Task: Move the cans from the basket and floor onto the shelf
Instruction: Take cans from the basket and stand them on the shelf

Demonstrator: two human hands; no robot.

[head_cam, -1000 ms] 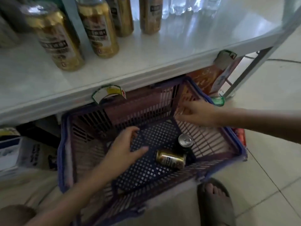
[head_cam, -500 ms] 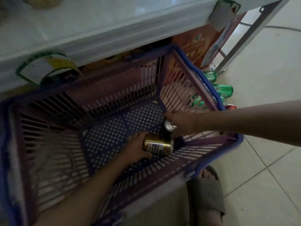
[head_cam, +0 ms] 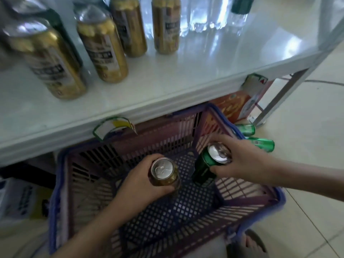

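Observation:
My left hand (head_cam: 138, 185) grips a gold can (head_cam: 164, 173), held upright above the floor of the purple basket (head_cam: 256, 205). My right hand (head_cam: 245, 162) holds a green can (head_cam: 204, 168) by its top rim, tilted, just right of the gold one. The basket's mesh bottom shows no other cans. Two green cans (head_cam: 260, 144) lie on the tiled floor past the basket's right wall. On the white shelf (head_cam: 186, 71) above stand several gold cans (head_cam: 104, 47).
Clear water bottles (head_cam: 210, 13) stand at the back of the shelf. An orange carton (head_cam: 232, 107) sits under the shelf beside its metal leg (head_cam: 275, 101). Boxes (head_cam: 20, 200) lie at the lower left. My sandalled foot (head_cam: 249, 244) is by the basket's near right corner.
Both hands have lifted their cans up off the basket floor. The gold can has turned from lying to upright. The camera has tilted up, bringing the shelf top back into view.

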